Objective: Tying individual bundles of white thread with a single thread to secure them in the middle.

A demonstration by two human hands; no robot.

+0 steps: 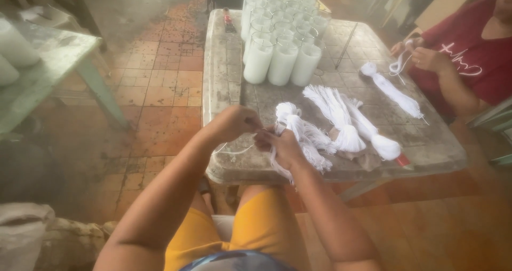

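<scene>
My left hand [236, 123] and my right hand [281, 144] meet over the near edge of a worn grey table [226, 79]. Both pinch thin white string from a bundle of white strings [298, 130] that lies on the table and hangs over my right hand. A loose strand [233, 150] loops down below my left hand. Two more white string bundles [341, 119] lie just to the right of it.
Several glass jars of white wax [280, 31] stand at the table's far end. A person in a red shirt [469, 52] sits at the right, handling string, with another bundle [392, 90] before them. A green table [48, 63] stands at the left on the tiled floor.
</scene>
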